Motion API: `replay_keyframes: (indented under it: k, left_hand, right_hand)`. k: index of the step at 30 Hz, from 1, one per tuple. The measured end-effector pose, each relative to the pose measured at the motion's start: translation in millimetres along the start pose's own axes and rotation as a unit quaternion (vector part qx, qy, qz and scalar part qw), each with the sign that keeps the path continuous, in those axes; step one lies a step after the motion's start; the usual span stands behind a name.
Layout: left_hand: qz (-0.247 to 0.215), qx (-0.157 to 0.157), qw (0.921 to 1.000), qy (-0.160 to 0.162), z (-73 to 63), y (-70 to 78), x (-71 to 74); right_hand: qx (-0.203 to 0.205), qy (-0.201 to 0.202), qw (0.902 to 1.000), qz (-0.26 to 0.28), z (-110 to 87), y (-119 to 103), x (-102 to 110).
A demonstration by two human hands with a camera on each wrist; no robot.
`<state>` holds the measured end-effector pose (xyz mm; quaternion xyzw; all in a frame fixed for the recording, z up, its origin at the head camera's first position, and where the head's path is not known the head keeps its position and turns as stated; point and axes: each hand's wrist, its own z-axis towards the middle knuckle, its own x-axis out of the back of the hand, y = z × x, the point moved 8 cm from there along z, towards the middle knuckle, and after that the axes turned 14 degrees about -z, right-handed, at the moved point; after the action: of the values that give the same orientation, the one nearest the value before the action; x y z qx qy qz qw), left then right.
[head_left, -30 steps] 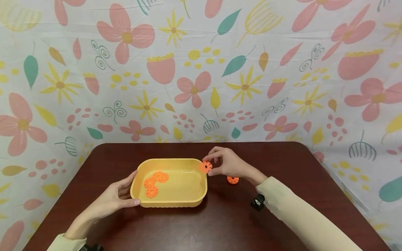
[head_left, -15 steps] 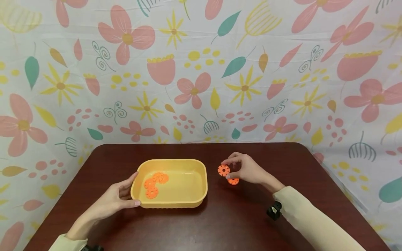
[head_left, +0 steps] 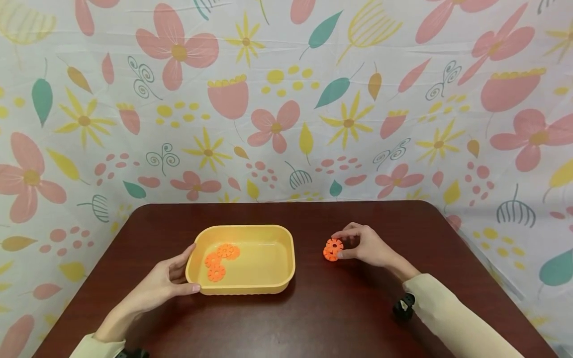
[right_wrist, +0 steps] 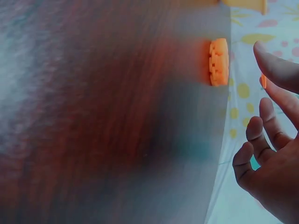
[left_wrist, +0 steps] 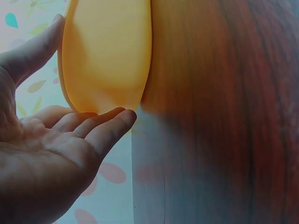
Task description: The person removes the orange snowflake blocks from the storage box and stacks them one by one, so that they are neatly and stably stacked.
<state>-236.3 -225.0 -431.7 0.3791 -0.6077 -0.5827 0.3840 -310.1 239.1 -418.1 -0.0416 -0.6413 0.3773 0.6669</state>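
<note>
My left hand point(head_left: 163, 281) holds the left end of a yellow plastic tray point(head_left: 250, 288), thumb at its near corner and fingers along its side. Several orange notched plastic discs point(head_left: 217, 273) lie in the left part of the tray, some overlapping. To the right of the tray, my right hand point(head_left: 369, 246) pinches an orange notched disc point(head_left: 334, 244) between thumb and fingers. Right below it on the table is a small stack of like discs point(right_wrist: 218, 63), which the held one partly covers in the head view. Only the thin edge of the held disc point(right_wrist: 264, 81) shows in the right wrist view.
The dark reddish-brown table point(head_left: 286, 328) has rounded far corners. Behind it hangs a white cloth point(head_left: 286, 149) with flowers and leaves. A black wrist camera point(head_left: 404, 306) sits by the right sleeve.
My right hand has carried the disc from the tray's right far corner rightward, to over the stack on the table. My left hand and the tray have stayed put.
</note>
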Motion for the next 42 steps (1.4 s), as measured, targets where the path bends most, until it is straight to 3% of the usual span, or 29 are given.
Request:
replay_keyframes:
  k: [8, 18, 42]
  left_hand:
    - [-0.009, 0.007, 0.9999, 0.007, -0.4, 0.5, 0.9]
    - [-0.010, 0.007, 0.9999, 0.005, -0.6, 0.2, 0.8]
    - [-0.007, 0.002, 1.0000, 0.003, 0.0, 0.1, 1.2]
  right_hand:
    - [-0.017, -0.002, 0.9998, -0.014, -5.7, 11.0, -7.1]
    - [-0.007, -0.018, 0.9998, -0.003, -6.2, 14.1, -14.7]
    - [-0.013, -0.025, 0.9990, -0.035, 0.0, 15.3, -22.8]
